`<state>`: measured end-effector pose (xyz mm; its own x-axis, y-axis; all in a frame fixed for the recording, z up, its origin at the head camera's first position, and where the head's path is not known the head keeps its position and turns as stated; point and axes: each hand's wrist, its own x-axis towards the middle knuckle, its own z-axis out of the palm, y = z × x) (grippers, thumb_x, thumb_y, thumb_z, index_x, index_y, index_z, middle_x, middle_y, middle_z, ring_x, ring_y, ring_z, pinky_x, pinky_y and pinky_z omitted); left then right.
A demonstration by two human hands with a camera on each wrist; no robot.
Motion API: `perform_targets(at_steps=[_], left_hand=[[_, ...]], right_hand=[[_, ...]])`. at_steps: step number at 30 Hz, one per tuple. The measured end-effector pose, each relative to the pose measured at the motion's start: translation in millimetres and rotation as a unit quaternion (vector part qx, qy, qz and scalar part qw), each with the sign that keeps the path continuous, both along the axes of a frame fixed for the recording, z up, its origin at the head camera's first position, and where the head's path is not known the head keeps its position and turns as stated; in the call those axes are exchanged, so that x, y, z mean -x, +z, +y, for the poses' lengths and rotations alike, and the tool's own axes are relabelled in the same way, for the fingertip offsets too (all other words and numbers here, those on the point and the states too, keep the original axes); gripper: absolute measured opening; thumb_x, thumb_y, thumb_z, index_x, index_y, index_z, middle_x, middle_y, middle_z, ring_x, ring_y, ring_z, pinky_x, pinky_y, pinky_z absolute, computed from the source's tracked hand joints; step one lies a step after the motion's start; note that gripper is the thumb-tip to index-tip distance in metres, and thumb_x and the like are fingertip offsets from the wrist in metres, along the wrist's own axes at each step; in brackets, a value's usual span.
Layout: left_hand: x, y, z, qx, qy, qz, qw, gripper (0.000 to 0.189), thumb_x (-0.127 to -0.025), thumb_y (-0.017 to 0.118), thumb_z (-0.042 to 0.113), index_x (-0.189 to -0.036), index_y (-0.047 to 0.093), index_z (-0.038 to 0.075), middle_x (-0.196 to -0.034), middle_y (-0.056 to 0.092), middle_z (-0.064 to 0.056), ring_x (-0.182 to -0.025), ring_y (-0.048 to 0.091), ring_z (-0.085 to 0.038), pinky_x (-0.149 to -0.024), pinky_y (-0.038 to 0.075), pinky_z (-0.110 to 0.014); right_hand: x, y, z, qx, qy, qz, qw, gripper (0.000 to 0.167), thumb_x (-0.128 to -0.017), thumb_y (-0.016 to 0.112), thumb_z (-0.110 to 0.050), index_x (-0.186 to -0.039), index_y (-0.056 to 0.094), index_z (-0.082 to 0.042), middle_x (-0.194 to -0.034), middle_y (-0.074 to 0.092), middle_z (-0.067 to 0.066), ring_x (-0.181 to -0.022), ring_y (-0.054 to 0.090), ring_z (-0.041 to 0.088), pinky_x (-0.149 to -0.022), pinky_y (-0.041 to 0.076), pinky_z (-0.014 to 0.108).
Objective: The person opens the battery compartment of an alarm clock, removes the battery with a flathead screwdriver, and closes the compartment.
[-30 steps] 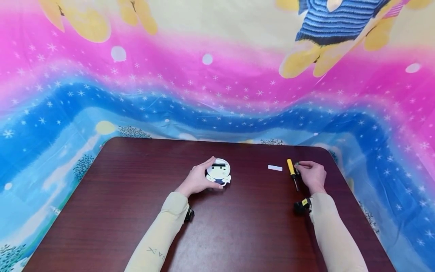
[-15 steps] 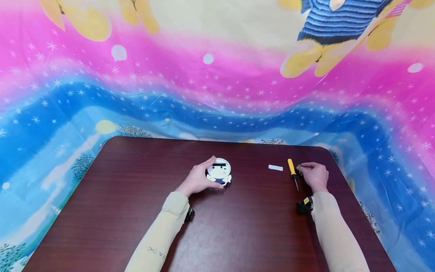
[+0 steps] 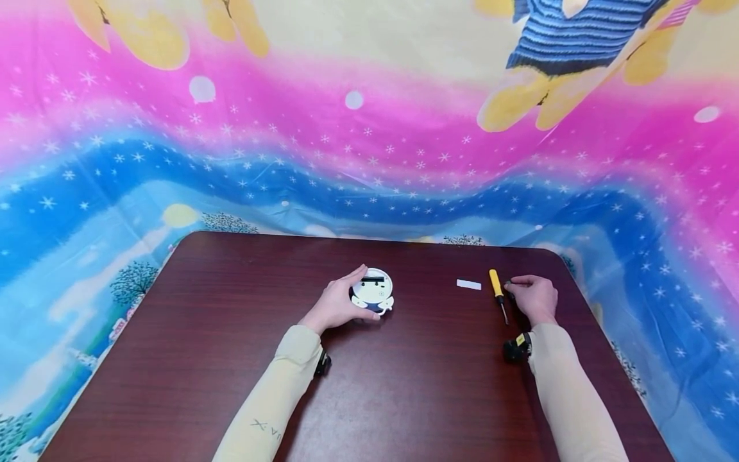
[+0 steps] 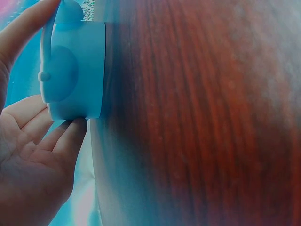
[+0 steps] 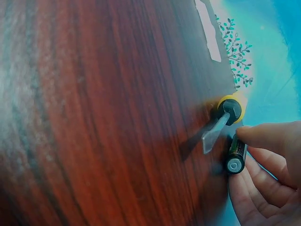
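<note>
1. The left hand [image 3: 335,305] holds a round white thing [image 3: 373,290]. Its grip is spread wide, with thumb and fingers around the sides.
2. The round white thing is at about 2 o'clock from that hand, at the far, 12 o'clock half of the tabletop [image 3: 404,391].
3. The right hand [image 3: 534,300] pinches a dark battery [image 5: 237,153]. Its grip is nearly together, only as wide as the battery.
4. A yellow screwdriver [image 3: 496,286] lies near the right hand, at 9 o'clock. Its tip points between 5 and 6.
5. A white strip [image 3: 469,285] lies at the screwdriver's 9 o'clock.
</note>
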<state>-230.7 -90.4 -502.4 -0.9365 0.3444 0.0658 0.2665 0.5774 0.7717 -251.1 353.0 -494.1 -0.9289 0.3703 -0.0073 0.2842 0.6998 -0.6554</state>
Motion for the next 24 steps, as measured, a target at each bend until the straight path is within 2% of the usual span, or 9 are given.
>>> perform_targets(at_steps=[15, 24], left_hand=[[-0.5, -0.4, 1.0, 0.007, 0.002, -0.001, 1.0, 0.114, -0.066, 0.097, 0.042, -0.159, 0.037, 0.013, -0.163, 0.034, 0.0, -0.147, 0.031, -0.024, -0.117, 0.023, -0.053], [0.1, 0.1, 1.3, 0.013, 0.001, 0.003, 0.9999, 0.115, -0.066, 0.096, 0.044, -0.159, 0.037, 0.013, -0.163, 0.034, 0.0, -0.147, 0.032, -0.024, -0.117, 0.024, -0.052]], right_hand=[[-0.1, 0.7, 0.8, 0.002, 0.0, -0.002, 1.0, 0.036, -0.098, 0.071, -0.027, -0.12, 0.074, 0.001, -0.108, 0.073, 0.02, -0.115, 0.053, 0.041, -0.095, 0.044, 0.054], [0.0, 1.5, 2.8, -0.013, 0.005, 0.038, 0.9992, 0.034, -0.098, 0.07, -0.023, -0.119, 0.074, 0.003, -0.106, 0.073, 0.022, -0.114, 0.055, 0.041, -0.1, 0.039, 0.054]])
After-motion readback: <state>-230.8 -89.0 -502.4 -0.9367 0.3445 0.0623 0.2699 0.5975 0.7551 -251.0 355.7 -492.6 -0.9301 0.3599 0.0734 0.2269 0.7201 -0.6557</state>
